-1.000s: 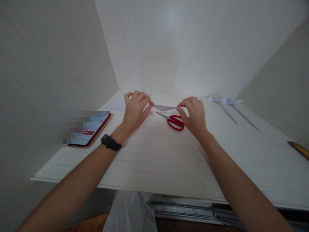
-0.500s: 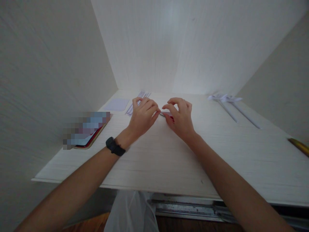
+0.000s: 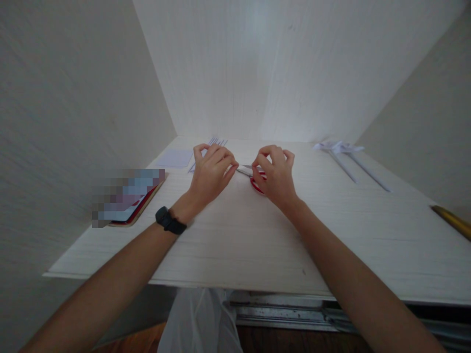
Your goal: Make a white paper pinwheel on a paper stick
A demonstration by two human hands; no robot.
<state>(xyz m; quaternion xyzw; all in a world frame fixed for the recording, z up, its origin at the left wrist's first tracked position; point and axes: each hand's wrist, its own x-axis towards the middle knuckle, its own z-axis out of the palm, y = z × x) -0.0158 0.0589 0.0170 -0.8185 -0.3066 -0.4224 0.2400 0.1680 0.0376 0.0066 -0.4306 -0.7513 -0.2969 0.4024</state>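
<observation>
My left hand is closed in a pinch, thumb against index finger, with a dark watch on its wrist. What it pinches, if anything, is too small to make out. My right hand faces it a short way to the right. Its thumb and index finger are also pressed together, and whatever lies between them is hidden. Scissors with red handles lie on the white table between and behind the hands. Their blades point left toward my left fingertips, while my right hand covers part of the handles.
Thin paper strips and a pale square sheet lie beyond my left hand. At left, a phone-like device leans by the wall. Two white paper pinwheels on sticks lie at right, near a golden object.
My hands have moved apart, uncovering more of the scissors and their red handles. My right thumb and index finger, apart before, have closed together. The view has shifted slightly.
</observation>
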